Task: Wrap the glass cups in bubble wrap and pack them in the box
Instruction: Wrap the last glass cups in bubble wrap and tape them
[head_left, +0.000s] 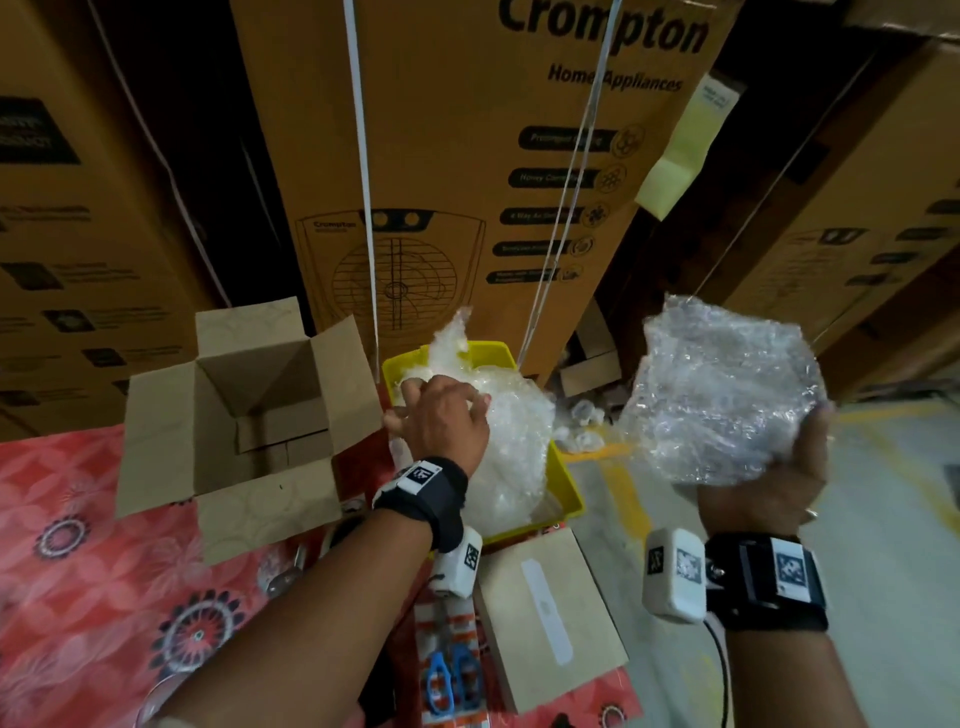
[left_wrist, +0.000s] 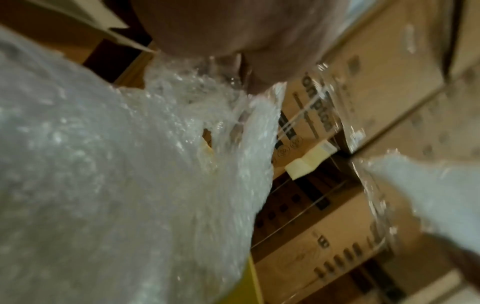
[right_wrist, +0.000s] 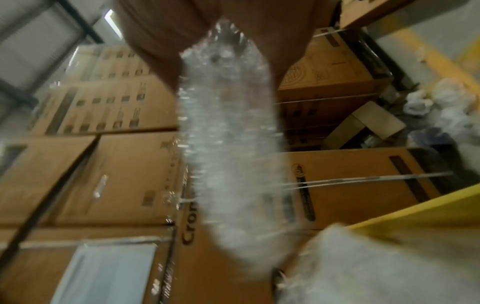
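Note:
An open cardboard box (head_left: 156, 441) stands on the red patterned tablecloth, and nothing shows inside it. To its right a yellow bin (head_left: 566, 483) holds a pile of bubble wrap (head_left: 514, 441) (left_wrist: 103, 164). My left hand (head_left: 441, 415) reaches into the bin, its fingers curled on the pile. My right hand (head_left: 763, 483) is raised to the right of the bin and grips a crumpled bubble wrap sheet (head_left: 722, 395) (right_wrist: 228, 133) from below. A clear glass cup (head_left: 283, 571) sits by my left forearm, partly hidden. Another glass rim (head_left: 156, 696) shows at the bottom left.
Blue-handled scissors (head_left: 447, 680) and a flat brown carton (head_left: 545, 613) lie near the table's front right corner. Tall stacked appliance cartons (head_left: 467, 156) wall off the back. Grey floor with yellow lines (head_left: 623, 499) lies to the right, with small wrapped bundles (head_left: 582, 431) on it.

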